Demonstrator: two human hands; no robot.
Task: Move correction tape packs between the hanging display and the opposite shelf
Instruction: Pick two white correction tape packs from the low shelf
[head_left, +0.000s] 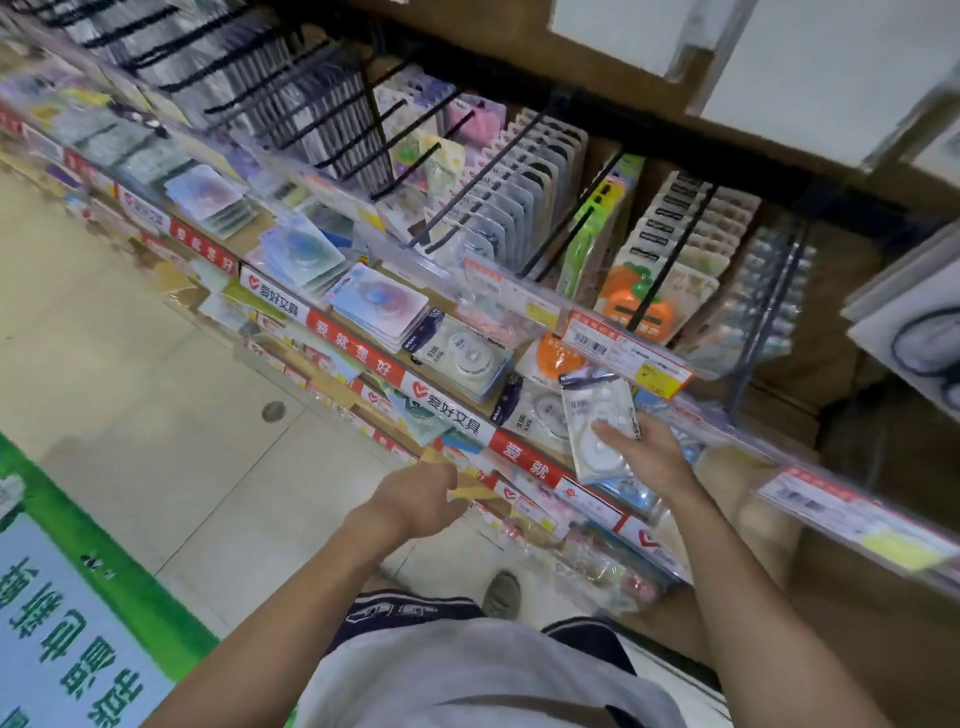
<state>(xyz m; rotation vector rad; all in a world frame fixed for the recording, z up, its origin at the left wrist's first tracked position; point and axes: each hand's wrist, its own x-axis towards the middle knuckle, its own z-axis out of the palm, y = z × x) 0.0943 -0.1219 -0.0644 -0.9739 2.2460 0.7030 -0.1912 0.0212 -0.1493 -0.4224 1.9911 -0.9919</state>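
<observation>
My right hand (647, 454) grips a clear correction tape pack (597, 415) with a white dispenser inside, held in front of the shelf edge. More such packs (462, 353) lie stacked on the shelf (358, 345) just left of it. Above, black pegs of the hanging display (519, 197) carry rows of carded packs. My left hand (418, 496) hovers lower left with loosely curled fingers and holds nothing.
Red and white brand strips run along the shelf fronts. Price tags (623, 345) sit on a clear rail below the pegs. Pastel carded items (379, 301) lie stacked further left. A tiled floor (130, 364) and a green floor sign (67, 597) lie to the left.
</observation>
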